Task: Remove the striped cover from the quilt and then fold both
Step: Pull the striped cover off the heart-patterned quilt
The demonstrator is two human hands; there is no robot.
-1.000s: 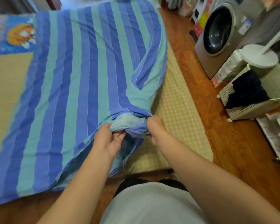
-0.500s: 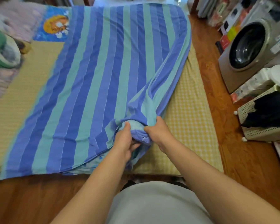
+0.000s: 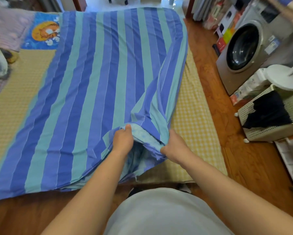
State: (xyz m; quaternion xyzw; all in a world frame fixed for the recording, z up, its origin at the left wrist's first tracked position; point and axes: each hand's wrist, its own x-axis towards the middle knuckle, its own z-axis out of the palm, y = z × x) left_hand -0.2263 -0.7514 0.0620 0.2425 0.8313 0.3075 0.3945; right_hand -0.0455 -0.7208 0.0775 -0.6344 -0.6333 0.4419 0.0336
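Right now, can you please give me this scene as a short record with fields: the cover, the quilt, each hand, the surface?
cover: striped cover, spread flat, near right corner bunched
quilt: pale blue quilt showing at the cover's opening
left hand: left hand gripping the cover's edge
right hand: right hand gripping the opposite edge
surface: yellow checked mattress on wooden floor

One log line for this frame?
phase: opening cover | left hand: gripping striped cover | right hand: gripping cover edge | quilt: peeking out
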